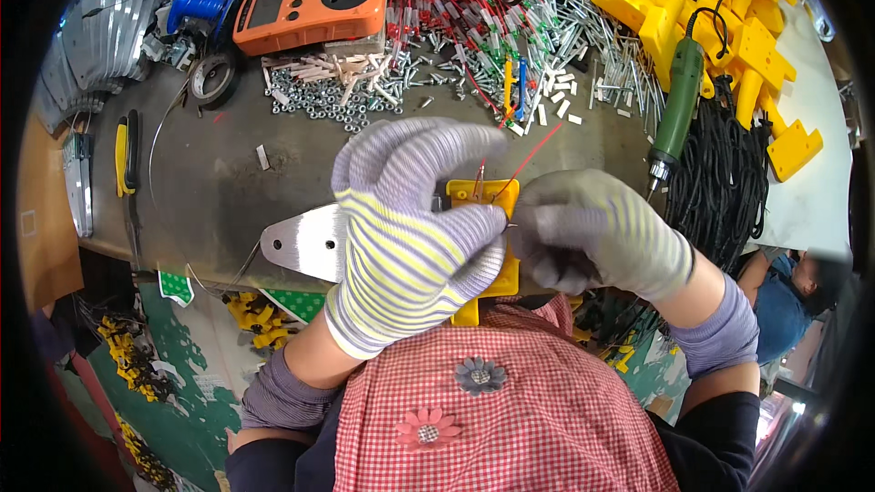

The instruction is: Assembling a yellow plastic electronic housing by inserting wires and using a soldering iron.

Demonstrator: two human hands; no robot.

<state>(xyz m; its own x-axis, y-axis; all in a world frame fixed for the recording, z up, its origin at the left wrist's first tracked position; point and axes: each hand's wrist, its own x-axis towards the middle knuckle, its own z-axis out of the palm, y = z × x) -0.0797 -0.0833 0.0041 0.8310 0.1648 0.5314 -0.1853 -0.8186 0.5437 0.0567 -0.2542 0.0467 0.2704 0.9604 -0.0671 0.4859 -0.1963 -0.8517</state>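
grey bench point(214, 210), green floor point(182, 337); left hand point(396, 241) half-curled over yellow housing point(499, 286), right hand point(597, 232) blurred beside it; can't tell whether either pinches.

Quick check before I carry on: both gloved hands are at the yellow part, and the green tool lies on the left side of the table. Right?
Not quite: the head view shows the green tool on the table's right side. Left hand and right hand are at the yellow part.
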